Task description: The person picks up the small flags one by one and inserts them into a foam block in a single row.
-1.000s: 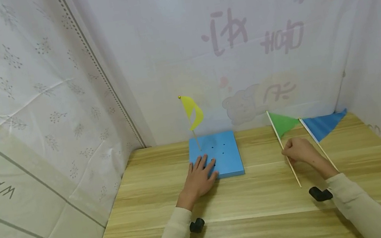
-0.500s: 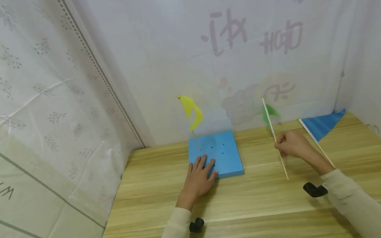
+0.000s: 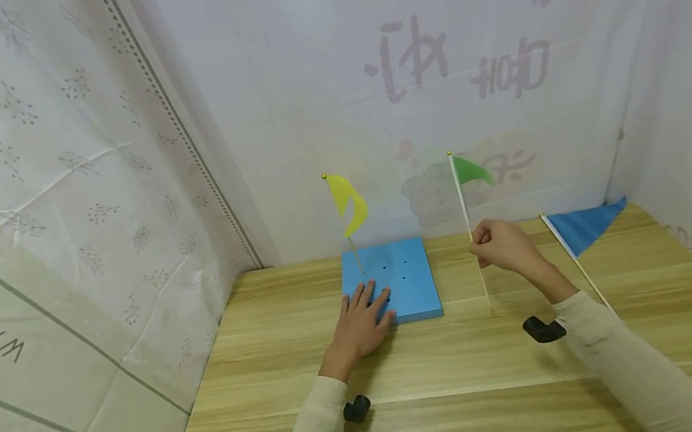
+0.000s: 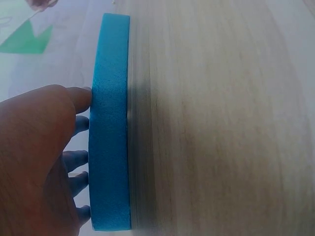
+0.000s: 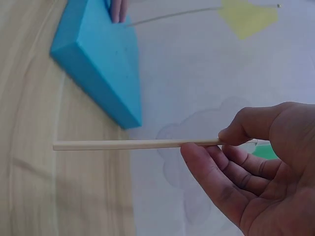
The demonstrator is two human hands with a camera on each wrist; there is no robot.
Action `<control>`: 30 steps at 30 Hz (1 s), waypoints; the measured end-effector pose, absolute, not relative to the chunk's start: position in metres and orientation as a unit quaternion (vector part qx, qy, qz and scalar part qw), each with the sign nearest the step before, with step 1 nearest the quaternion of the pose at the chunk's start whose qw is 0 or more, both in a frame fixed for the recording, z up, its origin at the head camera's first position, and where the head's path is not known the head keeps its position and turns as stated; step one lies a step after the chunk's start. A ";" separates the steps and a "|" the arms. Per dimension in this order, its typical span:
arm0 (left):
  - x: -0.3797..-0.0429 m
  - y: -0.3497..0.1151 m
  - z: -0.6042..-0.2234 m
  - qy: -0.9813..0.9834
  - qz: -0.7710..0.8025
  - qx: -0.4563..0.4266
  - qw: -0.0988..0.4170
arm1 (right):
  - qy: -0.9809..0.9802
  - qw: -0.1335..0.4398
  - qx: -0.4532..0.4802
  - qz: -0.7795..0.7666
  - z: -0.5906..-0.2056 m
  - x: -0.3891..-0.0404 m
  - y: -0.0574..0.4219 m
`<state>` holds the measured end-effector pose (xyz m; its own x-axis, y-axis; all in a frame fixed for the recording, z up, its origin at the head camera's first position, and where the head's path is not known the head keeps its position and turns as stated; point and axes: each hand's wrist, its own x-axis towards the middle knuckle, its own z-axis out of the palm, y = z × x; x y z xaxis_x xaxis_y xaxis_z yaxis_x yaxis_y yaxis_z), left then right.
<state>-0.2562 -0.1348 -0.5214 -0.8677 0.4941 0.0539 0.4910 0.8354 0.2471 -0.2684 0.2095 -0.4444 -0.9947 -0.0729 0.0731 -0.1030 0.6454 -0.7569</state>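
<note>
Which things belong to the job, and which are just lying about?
Job:
green flag, in the right hand
blue block, under the left hand
yellow flag, standing in the block
blue flag, unheld, probably

Just lying about:
apparently nothing; the curtain is backdrop

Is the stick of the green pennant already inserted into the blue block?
No, the right hand holds the green pennant by its stick, entirely apart from the blue block.

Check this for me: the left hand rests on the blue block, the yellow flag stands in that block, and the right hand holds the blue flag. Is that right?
Not quite: the right hand holds the green flag, not the blue flag; the head view shows it. The left hand does rest on the block, and the yellow flag stands in it.
</note>
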 end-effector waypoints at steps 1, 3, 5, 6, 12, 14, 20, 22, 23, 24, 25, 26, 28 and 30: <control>-0.256 -0.135 -0.521 0.958 0.128 0.258 0.005 | -0.905 0.019 0.050 0.421 -0.443 -0.270 0.206; -0.256 -0.135 -0.521 0.958 0.128 0.258 0.006 | -0.903 0.023 0.054 0.426 -0.439 -0.273 0.200; -0.256 -0.135 -0.521 0.958 0.127 0.258 0.006 | -0.900 0.027 0.059 0.431 -0.436 -0.276 0.194; -0.256 -0.136 -0.521 0.957 0.127 0.259 0.006 | -0.898 0.029 0.062 0.435 -0.435 -0.278 0.190; -0.257 -0.136 -0.522 0.956 0.131 0.261 0.005 | -0.894 0.038 0.069 0.442 -0.429 -0.291 0.170; -0.257 -0.136 -0.523 0.956 0.132 0.261 0.005 | -0.892 0.043 0.073 0.445 -0.426 -0.295 0.163; -0.258 -0.136 -0.525 0.957 0.132 0.260 0.003 | -0.889 0.061 0.089 0.445 -0.419 -0.304 0.142; -0.258 -0.136 -0.525 0.957 0.131 0.259 0.005 | -0.894 0.067 0.091 0.434 -0.417 -0.307 0.136; -0.258 -0.136 -0.525 0.957 0.131 0.258 0.005 | -0.896 0.070 0.093 0.429 -0.416 -0.308 0.132; -0.258 -0.136 -0.525 0.957 0.131 0.258 0.005 | -0.896 0.072 0.095 0.427 -0.415 -0.310 0.129; -0.258 -0.136 -0.525 0.957 0.130 0.258 0.004 | -0.897 0.075 0.099 0.424 -0.414 -0.311 0.126; -0.258 -0.136 -0.524 0.957 0.129 0.258 0.002 | -0.897 0.078 0.101 0.423 -0.414 -0.312 0.123; -0.258 -0.136 -0.524 0.958 0.126 0.259 0.001 | -0.896 0.084 0.107 0.424 -0.412 -0.315 0.116; -0.258 -0.136 -0.524 0.958 0.126 0.259 0.002 | -0.896 0.087 0.113 0.421 -0.411 -0.317 0.109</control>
<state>-0.2577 -0.1358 -0.5243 -0.8661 0.4962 0.0603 0.4950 0.8346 0.2418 -0.3168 0.1092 -0.4107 -0.9593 -0.1298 0.2506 -0.2758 0.6203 -0.7343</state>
